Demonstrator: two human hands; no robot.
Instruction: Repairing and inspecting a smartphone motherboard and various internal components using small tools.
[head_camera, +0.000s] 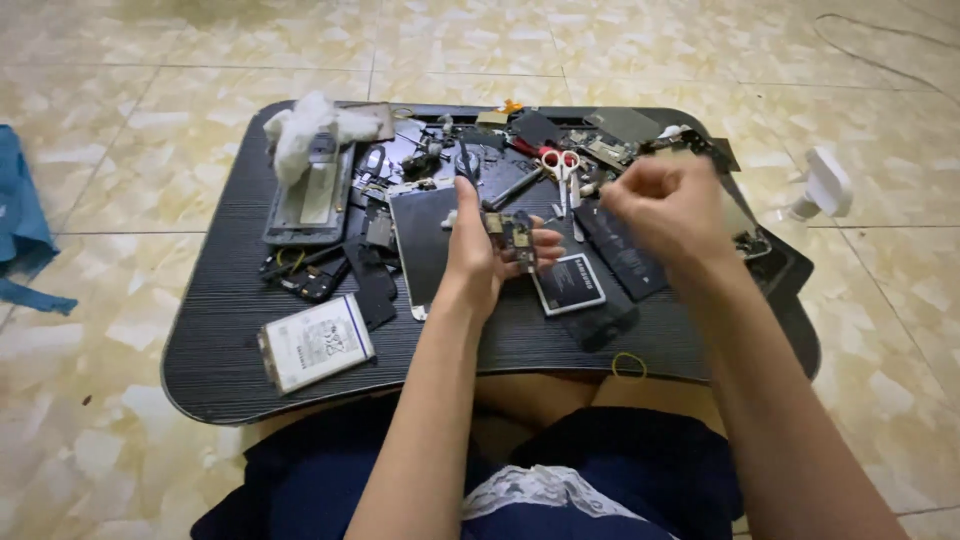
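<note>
Both bare forearms reach forward from the lower edge of the view, elbows out of sight below. The left forearm runs nearly straight up the middle, wrist slightly bent, and the left hand (487, 243) is turned with its palm facing right; the thumb points up and the fingers (545, 240) curl sideways toward the right in a loose pinching grip. The right forearm comes in from the lower right corner at a slant, thicker in view because it is closer to the camera. The right hand (668, 205) is raised higher than the left, curled into a loose fist with knuckles toward the left, slightly blurred. The two hands are near one another but apart
</note>
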